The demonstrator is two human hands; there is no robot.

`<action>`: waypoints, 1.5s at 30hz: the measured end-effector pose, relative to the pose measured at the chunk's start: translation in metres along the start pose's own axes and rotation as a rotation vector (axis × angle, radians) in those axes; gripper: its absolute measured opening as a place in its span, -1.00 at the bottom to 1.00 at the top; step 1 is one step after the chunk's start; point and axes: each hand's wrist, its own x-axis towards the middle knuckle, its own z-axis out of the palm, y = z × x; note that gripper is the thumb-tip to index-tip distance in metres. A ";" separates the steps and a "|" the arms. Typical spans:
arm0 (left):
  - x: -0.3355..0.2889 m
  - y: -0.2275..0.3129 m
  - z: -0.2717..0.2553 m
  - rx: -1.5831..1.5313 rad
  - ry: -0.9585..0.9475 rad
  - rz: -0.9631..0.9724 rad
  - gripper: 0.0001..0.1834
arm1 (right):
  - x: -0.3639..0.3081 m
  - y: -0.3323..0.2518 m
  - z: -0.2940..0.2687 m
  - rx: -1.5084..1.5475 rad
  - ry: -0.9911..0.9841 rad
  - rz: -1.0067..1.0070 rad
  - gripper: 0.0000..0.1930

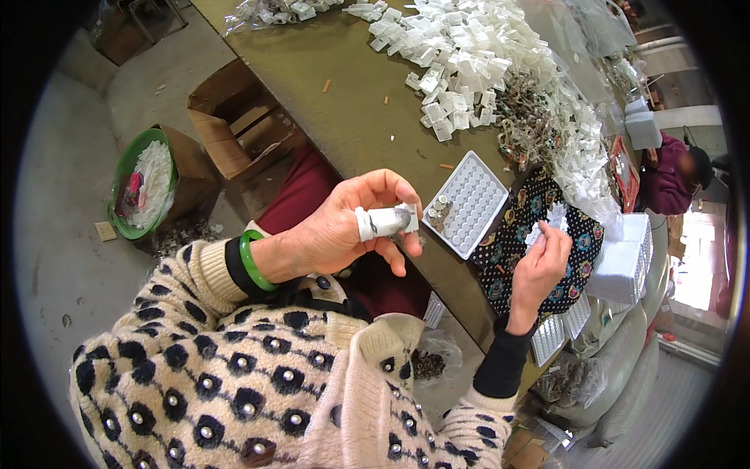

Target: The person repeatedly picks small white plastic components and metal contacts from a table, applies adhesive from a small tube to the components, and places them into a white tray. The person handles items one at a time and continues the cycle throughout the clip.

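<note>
My left hand (336, 219), a green bangle at its wrist, is over the table's near edge. White wrapping with grey smudges (381, 223) covers one of its digits. Its fingertips pinch a small white plastic piece (409, 213), whose shape is partly hidden. My right hand (541, 270) is closed on a cluster of small white plastic pieces (555, 216) above a dark patterned cloth (500, 270). Between the hands lies a white tray (478, 195) with rows of round recesses. A few small round pieces (439, 209) sit on its left side.
White plastic boxes (461, 59) are heaped across the far table (312, 55), beside a tangle of small brownish parts (531, 117). Stacked white trays (625, 258) stand at right. Left of the table are an open carton (234, 117) and a green-rimmed tub (129, 227). Another person (672, 176) is at far right.
</note>
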 end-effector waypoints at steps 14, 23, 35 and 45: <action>0.000 -0.017 0.002 0.001 0.116 -0.226 -0.67 | -0.030 0.009 -0.010 -0.196 -0.185 -0.022 -0.76; 0.002 -0.017 -0.001 0.004 0.132 -0.291 -0.70 | -0.017 0.016 -0.001 -0.184 -0.144 -0.014 -0.73; 0.003 -0.017 -0.001 0.001 0.141 -0.282 -0.71 | -0.032 -0.004 -0.007 0.080 -0.157 0.109 -0.87; 0.005 -0.012 0.003 0.039 0.198 -0.306 -0.72 | -0.041 -0.010 0.011 -0.032 -0.135 0.041 -0.92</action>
